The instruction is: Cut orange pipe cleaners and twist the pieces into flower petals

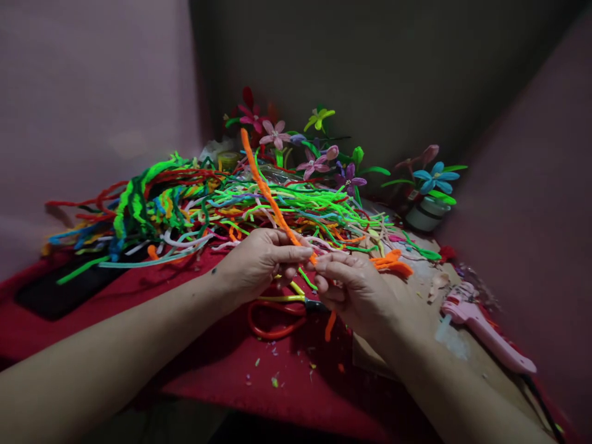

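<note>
My left hand (261,262) and my right hand (356,290) meet over the red cloth, both pinching one long orange pipe cleaner (266,188). It rises from my fingers up and to the left, and a short orange end (329,325) hangs below my right hand. Both hands are closed on it. Orange-handled scissors (277,314) lie on the cloth just under my hands. A folded orange pipe cleaner piece (392,262) rests right of my right hand.
A big heap of coloured pipe cleaners (208,206) spreads behind my hands. Finished pipe cleaner flowers (319,160) stand at the back, one blue flower in a small white pot (428,213). A pink glue gun (481,327) lies at the right on a cardboard sheet (416,296).
</note>
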Demonstrator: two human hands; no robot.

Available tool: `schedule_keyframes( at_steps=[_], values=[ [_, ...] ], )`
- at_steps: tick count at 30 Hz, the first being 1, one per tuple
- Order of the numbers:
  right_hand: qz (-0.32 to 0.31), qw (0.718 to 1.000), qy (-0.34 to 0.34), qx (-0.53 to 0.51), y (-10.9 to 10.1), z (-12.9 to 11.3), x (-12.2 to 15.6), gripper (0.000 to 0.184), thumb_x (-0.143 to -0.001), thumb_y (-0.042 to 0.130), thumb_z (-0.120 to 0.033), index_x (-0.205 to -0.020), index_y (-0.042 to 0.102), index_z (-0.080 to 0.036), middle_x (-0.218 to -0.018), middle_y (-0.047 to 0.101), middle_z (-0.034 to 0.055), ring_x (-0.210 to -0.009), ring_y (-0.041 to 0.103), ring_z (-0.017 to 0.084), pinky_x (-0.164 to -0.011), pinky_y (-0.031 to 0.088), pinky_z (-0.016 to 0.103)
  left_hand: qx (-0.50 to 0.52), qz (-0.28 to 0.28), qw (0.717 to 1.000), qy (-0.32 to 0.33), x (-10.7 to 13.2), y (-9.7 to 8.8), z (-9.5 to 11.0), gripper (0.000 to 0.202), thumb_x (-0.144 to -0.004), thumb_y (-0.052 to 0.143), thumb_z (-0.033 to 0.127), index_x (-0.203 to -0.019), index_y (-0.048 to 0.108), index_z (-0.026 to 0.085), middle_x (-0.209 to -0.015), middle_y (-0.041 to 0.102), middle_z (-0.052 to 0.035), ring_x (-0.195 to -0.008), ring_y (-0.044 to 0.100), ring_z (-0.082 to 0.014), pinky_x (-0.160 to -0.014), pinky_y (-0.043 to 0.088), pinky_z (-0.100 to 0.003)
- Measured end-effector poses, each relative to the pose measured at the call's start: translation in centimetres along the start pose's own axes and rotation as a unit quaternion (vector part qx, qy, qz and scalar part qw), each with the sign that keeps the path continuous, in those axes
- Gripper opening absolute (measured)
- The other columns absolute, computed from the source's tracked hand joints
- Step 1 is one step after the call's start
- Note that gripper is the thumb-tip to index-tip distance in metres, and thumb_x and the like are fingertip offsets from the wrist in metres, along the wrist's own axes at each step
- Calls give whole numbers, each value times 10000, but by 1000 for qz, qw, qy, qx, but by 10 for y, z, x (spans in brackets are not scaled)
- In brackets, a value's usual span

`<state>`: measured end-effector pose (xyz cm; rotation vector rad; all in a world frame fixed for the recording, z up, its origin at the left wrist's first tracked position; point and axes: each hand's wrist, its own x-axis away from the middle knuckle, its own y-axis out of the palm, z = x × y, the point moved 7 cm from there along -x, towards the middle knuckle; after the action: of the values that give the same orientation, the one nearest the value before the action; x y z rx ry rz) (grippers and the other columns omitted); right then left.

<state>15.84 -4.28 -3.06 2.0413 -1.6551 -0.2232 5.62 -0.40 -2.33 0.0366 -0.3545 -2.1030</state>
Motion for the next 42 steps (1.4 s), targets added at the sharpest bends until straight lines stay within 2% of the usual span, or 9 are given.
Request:
schedule_keyframes(
  at_steps=[6, 13, 27, 30, 33, 35, 38, 40, 42],
  values=[
    [3, 1000, -4, 16, -2, 1, 0, 124, -716, 649, -153, -617, 574, -146, -443, 462, -64, -352, 200, 13, -371, 85, 198, -20, -13, 999, -33, 0, 8, -8, 258, -784, 630, 363, -677, 601, 130, -409, 457, 54, -317, 357, -28, -316, 290, -132],
    [19, 998, -32, 52, -3, -3, 2, 174, -710, 660, -214, -592, 548, -153, -421, 333, -87, -377, 182, 31, -383, 81, 217, 52, -13, 996, -76, 1, 14, -14, 289, -843, 536, 277, -595, 546, 129, -360, 376, 62, -298, 305, -38, -296, 259, -143],
    [18, 997, -35, 61, -4, 2, 3, 265, -716, 651, -230, -538, 464, -172, -443, 276, -92, -399, 163, 42, -402, 96, 240, 21, -18, 997, -66, 3, 15, -13, 283, -792, 601, 327, -586, 546, 142, -420, 441, 61, -285, 292, -23, -274, 214, -147],
    [12, 998, -32, 54, -4, 2, 3, 234, -716, 640, -215, -548, 483, -171, -444, 270, -92, -403, 163, 43, -401, 100, 235, -14, -23, 997, -68, 3, 15, -11, 305, -804, 570, 370, -594, 532, 152, -415, 408, 66, -290, 278, -29, -291, 207, -160],
    [14, 999, -25, 45, -5, 0, 4, 150, -693, 637, -187, -591, 528, -171, -443, 266, -96, -401, 144, 41, -396, 87, 227, -145, 7, 989, -39, 3, 6, 0, 368, -834, 488, 450, -600, 505, 168, -435, 402, 55, -321, 324, -51, -331, 234, -184],
    [32, 998, -33, 51, -9, -6, 3, 119, -676, 629, -172, -598, 539, -168, -440, 279, -94, -399, 152, 38, -394, 82, 222, -310, 7, 951, 15, 3, 2, 14, 354, -829, 486, 450, -611, 511, 171, -478, 433, 40, -387, 385, -71, -384, 273, -195],
    [76, 993, -61, 67, -21, -21, 3, 100, -642, 628, -159, -590, 542, -158, -441, 321, -85, -392, 197, 33, -393, 92, 217, -566, -91, 815, 85, 6, 9, 17, 171, -756, 585, 329, -676, 575, 178, -614, 542, 12, -551, 483, -111, -495, 323, -212],
    [90, 991, -74, 68, -27, -29, 2, 77, -617, 635, -152, -609, 559, -153, -442, 342, -83, -385, 219, 29, -394, 102, 214, -662, -130, 728, 123, 9, 12, 12, 59, -730, 582, 228, -767, 603, 188, -736, 590, -8, -660, 519, -142, -571, 344, -234],
    [93, 990, -81, 68, -31, -35, 0, 63, -602, 638, -149, -626, 580, -146, -438, 359, -81, -379, 234, 27, -391, 110, 211, -703, -139, 680, 152, 10, 14, 9, 99, -737, 540, 166, -819, 594, 186, -808, 594, -25, -714, 522, -156, -621, 350, -252]
  ],
)
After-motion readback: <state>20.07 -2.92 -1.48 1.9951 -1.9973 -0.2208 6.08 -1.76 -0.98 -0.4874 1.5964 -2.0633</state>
